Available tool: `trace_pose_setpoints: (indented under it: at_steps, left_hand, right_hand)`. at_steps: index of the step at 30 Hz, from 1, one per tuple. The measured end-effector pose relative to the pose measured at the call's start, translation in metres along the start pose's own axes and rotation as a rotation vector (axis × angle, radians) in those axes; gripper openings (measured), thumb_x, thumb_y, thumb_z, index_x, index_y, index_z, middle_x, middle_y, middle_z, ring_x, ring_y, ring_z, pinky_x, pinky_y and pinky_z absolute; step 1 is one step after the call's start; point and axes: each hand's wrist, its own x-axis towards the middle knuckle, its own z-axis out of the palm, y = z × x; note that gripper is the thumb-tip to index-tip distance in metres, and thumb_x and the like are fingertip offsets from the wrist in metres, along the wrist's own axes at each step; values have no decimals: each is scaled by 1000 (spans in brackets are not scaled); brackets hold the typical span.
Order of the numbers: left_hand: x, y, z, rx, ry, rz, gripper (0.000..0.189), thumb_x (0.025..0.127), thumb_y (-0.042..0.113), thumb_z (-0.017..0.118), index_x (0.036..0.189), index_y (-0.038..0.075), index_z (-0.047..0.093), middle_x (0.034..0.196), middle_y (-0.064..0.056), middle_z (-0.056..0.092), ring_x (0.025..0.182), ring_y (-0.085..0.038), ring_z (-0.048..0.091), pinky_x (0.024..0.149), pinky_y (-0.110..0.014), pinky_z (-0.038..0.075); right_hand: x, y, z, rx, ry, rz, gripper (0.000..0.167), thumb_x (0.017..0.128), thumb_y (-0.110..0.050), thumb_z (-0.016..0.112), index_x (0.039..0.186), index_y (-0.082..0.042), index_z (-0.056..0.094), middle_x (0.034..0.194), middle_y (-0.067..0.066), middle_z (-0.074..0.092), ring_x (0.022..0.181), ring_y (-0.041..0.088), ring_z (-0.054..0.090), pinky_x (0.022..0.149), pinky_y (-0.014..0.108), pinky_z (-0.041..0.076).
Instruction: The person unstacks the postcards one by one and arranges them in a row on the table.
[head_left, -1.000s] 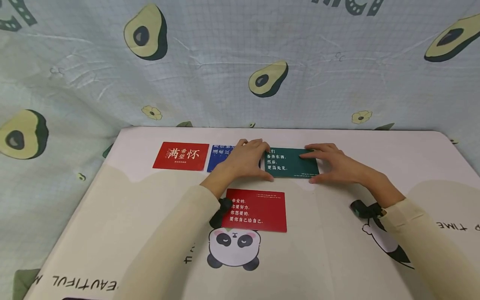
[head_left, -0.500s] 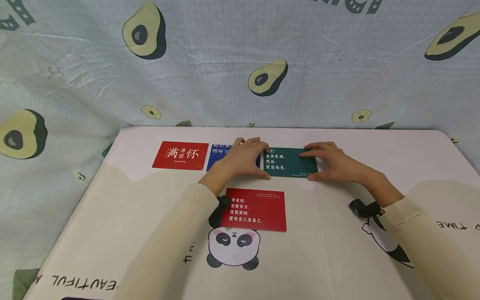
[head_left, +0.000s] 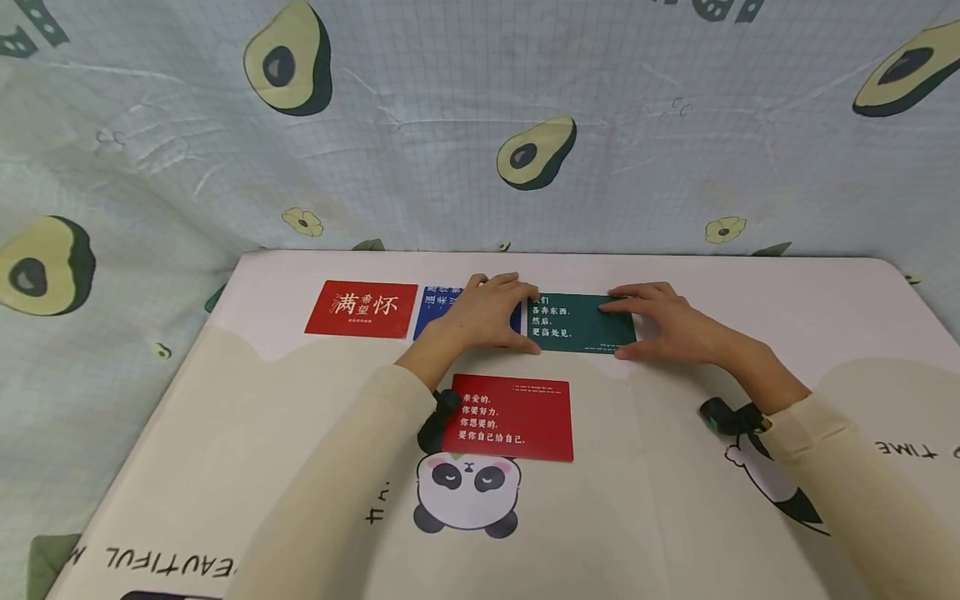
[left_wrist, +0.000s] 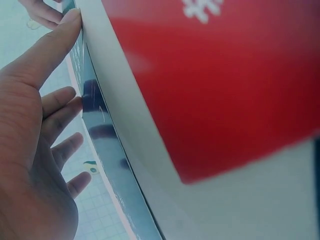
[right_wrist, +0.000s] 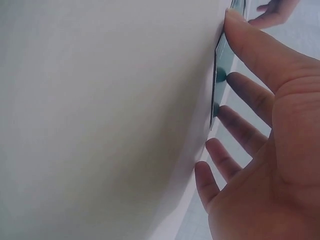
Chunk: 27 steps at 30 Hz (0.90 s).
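A dark green card (head_left: 577, 323) with white Chinese writing lies flat at the far middle of the table. At its right end is my right hand (head_left: 671, 327), fingers spread and thumb at the near edge. In the right wrist view, those fingertips touch the card's surface. My left hand (head_left: 480, 318) lies over a blue card (head_left: 431, 312) and hides much of it. Its fingertips and thumb reach the green card's left end. The left wrist view shows these fingers fairly straight and apart. Nearer me lies a red card (head_left: 517, 421) with white writing.
Another red card (head_left: 362, 308) lies left of the blue one, in the same row. The pale table mat (head_left: 660, 500) carries a printed panda (head_left: 468, 492) and lettering. Behind the table hangs an avocado-patterned cloth (head_left: 420, 108). A dark object (head_left: 165, 595) shows at the bottom edge.
The green card and both hands have shifted very slightly left, bringing the card closer to the blue one. During the last half second, hands and cards stay nearly still.
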Motion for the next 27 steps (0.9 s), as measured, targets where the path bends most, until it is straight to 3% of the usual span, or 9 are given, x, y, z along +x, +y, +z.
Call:
trace_pose_setpoints:
  at_steps: [27]
  left_hand:
    - [-1, -1, 0, -20, 3, 4, 78, 72, 55, 74, 138, 22, 49, 146, -2, 43, 141, -20, 23, 111, -48, 18]
  right_hand:
    - [1, 1, -1, 2, -6, 16, 66, 79, -35, 78, 137, -13, 54, 147, 12, 35, 133, 38, 20, 100, 64, 29]
